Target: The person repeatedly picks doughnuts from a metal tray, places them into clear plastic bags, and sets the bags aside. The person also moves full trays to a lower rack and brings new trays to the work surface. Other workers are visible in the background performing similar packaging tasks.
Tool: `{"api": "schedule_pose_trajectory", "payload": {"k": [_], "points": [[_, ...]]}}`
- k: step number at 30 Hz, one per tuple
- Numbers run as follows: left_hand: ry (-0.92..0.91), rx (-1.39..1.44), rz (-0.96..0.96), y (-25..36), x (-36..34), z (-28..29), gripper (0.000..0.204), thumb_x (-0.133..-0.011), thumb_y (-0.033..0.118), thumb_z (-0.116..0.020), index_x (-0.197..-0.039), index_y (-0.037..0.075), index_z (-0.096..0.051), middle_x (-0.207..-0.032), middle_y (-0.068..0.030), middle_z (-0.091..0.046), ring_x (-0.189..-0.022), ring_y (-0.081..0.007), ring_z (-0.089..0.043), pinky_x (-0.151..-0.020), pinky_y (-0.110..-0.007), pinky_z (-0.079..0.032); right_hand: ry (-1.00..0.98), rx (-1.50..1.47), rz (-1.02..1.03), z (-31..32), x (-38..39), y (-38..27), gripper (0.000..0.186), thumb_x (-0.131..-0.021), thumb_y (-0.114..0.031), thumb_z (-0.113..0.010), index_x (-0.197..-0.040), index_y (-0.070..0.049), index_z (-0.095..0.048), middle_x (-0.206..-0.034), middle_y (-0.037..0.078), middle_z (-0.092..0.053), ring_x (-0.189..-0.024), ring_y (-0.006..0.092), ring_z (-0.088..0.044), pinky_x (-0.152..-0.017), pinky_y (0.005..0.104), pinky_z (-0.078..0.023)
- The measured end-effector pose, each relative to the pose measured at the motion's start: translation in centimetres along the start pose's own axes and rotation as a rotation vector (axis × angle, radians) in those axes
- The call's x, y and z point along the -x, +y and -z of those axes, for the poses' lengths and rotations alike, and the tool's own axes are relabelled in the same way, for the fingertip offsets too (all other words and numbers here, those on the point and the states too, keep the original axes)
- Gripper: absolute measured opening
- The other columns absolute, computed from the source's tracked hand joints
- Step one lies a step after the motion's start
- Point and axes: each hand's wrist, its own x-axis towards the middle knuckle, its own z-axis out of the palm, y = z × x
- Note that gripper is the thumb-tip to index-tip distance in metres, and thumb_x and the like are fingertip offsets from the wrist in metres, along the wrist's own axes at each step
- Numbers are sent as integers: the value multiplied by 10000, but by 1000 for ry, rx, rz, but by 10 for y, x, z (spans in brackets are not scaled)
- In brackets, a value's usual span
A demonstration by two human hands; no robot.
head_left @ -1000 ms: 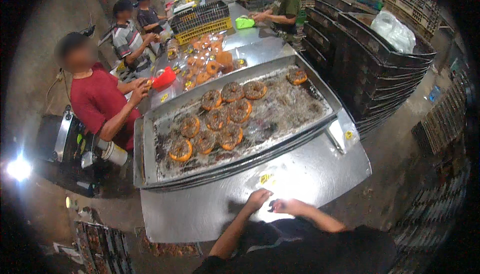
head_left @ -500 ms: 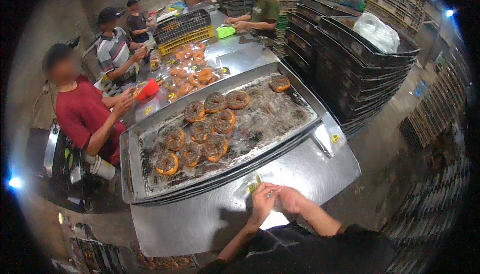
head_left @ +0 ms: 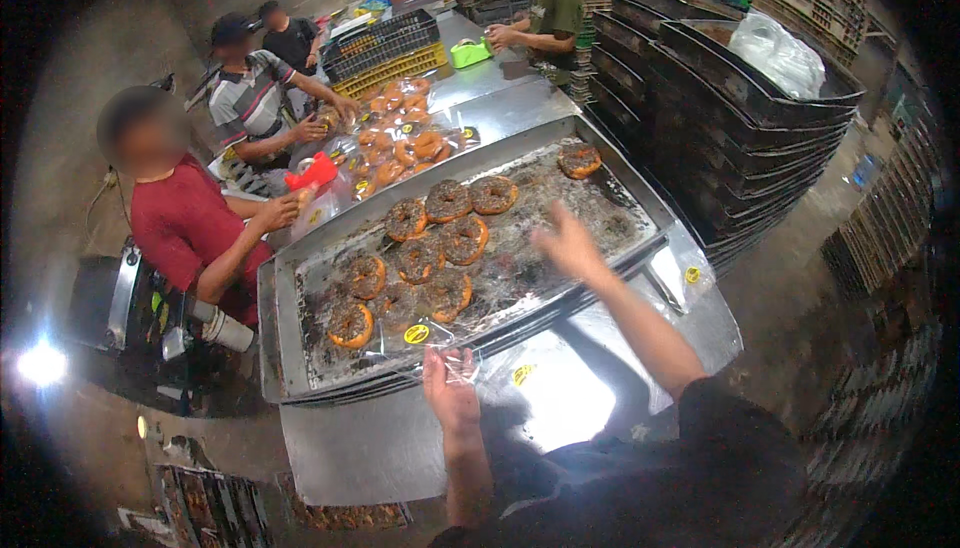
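Observation:
A large metal tray (head_left: 285, 298) on a steel table (head_left: 360, 448) carries several chocolate-topped doughnuts (head_left: 445, 238). My left hand (head_left: 450, 393) is at the tray's near edge, pinching a clear plastic bag (head_left: 430, 333) with a yellow sticker that lies over the nearest doughnuts. My right hand (head_left: 567, 243) reaches out over the middle of the tray with fingers spread and nothing in it, a little right of the doughnuts. One doughnut (head_left: 580, 158) sits alone at the tray's far right corner.
A person in a red shirt (head_left: 185, 228) stands at the tray's left end holding a red tool (head_left: 312, 173). Bagged doughnuts (head_left: 405, 138) lie beyond the tray. Two more people sit at the left, another stands at the far end. Stacked dark trays (head_left: 740, 118) rise on the right.
Both hands were together at the table's front edge. My right hand has since reached forward over the tray, and my left has lifted the clear bag onto the tray's near edge.

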Motion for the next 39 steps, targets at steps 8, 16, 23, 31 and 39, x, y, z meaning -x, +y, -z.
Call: {"api": "schedule_pose_trajectory", "payload": {"k": [8, 16, 23, 31, 39], "points": [[193, 38, -161, 24, 16, 8, 486, -915, 191, -436, -1323, -3, -259, -1111, -161, -485, -1044, -294, -507, -925, -446, -420, 422, 607, -370, -21, -168, 118, 1155, -594, -430, -768, -1361, 41, -44, -1223, 310, -349, -1118, 412, -387, -936, 464, -337], [248, 126, -383, 61, -23, 25, 552, -905, 293, -458, -1326, 3, -249, -1249, -190, -347, -1179, -341, -390, -1025, -465, -323, 208, 199, -112, -10, -147, 88, 948, -643, -395, -723, -1281, 98, -226, -1108, 294, -502, -1081, 392, -475, -938, 451, -336], [37, 191, -315, 21, -44, -24, 593, -891, 278, -408, -1354, 16, -146, -1279, -188, -353, -1189, -340, -384, -1018, -464, -315, -17, 40, 795, -39, 96, -47, 988, -493, -112, -764, -1339, -18, -262, -1285, 185, -358, -1154, 358, -357, -959, 432, -309], [-258, 18, -9, 1, -2, -45, 532, -835, 210, -381, -1324, 20, -290, -1263, -145, -420, -1178, -307, -402, -1014, -467, -305, -4, -17, 697, -32, 142, -48, 1072, -486, -95, -772, -1359, 48, -167, -1187, 199, -468, -1013, 368, -459, -873, 414, -388], [-396, 161, 367, 11, 21, -43, 461, -802, 254, -472, -1185, 4, -408, -1129, -172, -497, -1010, -266, -517, -890, -382, -415, -97, -107, 330, -61, 150, -94, 1064, -629, -223, -756, -1370, 54, -44, -1228, 214, -460, -1047, 346, -487, -892, 382, -407]]}}
